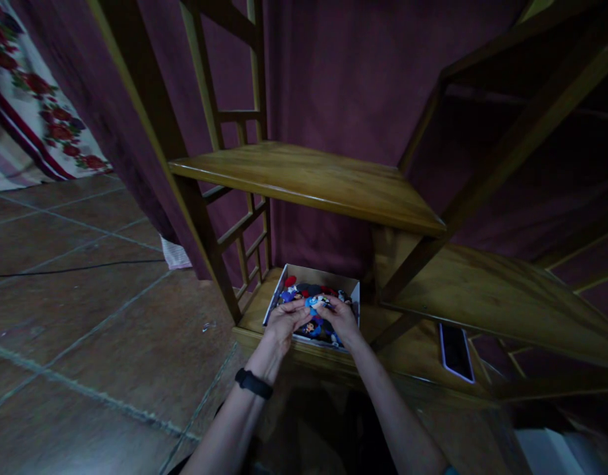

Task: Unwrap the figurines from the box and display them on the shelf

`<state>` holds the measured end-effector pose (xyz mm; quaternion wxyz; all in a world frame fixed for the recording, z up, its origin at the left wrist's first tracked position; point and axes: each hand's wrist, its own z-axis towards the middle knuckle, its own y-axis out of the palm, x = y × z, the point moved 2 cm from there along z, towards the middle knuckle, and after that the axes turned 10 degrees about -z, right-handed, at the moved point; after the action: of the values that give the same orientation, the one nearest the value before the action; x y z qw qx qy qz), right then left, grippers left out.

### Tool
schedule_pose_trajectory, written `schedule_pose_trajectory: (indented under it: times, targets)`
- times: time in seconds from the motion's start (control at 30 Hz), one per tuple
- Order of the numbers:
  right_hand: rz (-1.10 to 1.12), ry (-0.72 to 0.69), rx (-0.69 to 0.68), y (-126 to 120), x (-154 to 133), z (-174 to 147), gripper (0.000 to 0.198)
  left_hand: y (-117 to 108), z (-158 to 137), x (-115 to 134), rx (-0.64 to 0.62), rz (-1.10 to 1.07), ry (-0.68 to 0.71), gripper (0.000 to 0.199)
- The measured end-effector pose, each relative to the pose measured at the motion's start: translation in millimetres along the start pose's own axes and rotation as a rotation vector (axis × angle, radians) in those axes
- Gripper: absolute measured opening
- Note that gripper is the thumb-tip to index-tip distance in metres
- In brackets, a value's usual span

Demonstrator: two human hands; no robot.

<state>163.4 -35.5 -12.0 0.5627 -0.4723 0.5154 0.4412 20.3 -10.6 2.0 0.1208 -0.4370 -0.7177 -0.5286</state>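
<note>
My left hand (287, 321) and my right hand (341, 318) meet over an open cardboard box (354, 288). Between their fingertips they pinch a small blue-and-white toy figure (317, 302); its exact character is too small to tell. Inside the box lie several small coloured toy figures (311, 328), in red, blue, black and purple. Parts of the pile are hidden by my hands. The box sits on the lowest board of a wooden shelf unit (257, 305).
Above the box juts a wooden shelf board (304, 173). A slanted wooden post (412, 267) rises to its right. On the lower right board lies a phone (456, 353) in a purple case. A purple curtain (328, 86) hangs behind. Tiled floor (86, 316) spreads at left.
</note>
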Motion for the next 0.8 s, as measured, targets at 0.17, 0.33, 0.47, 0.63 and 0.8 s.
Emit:
schedule_pose_trajectory:
  times: [0.17,0.33,0.47,0.63,0.8]
  targets:
    - [-0.001,-0.033,0.050,3.1,-1.6,-2.5,0.035,-1.2,2.4,-2.7,-0.022,-0.018,-0.015,0.025]
    - [0.200,0.063,0.100,2.1,-2.0,-6.5,0.044,-1.6,4.4,-4.5,-0.029,-0.081,-0.014,0.034]
    - [0.291,0.122,0.094,2.3,0.5,-7.0,0.039,-3.2,5.5,-3.9,-0.018,-0.091,-0.046,0.026]
    - [0.313,0.097,0.076,4.9,3.0,-5.9,0.039,-3.9,6.7,-2.7,-0.031,-0.071,-0.031,0.023]
    - [0.270,0.108,0.107,3.8,6.9,-3.8,0.040,-1.1,4.8,-3.1,-0.089,0.002,0.057,0.033]
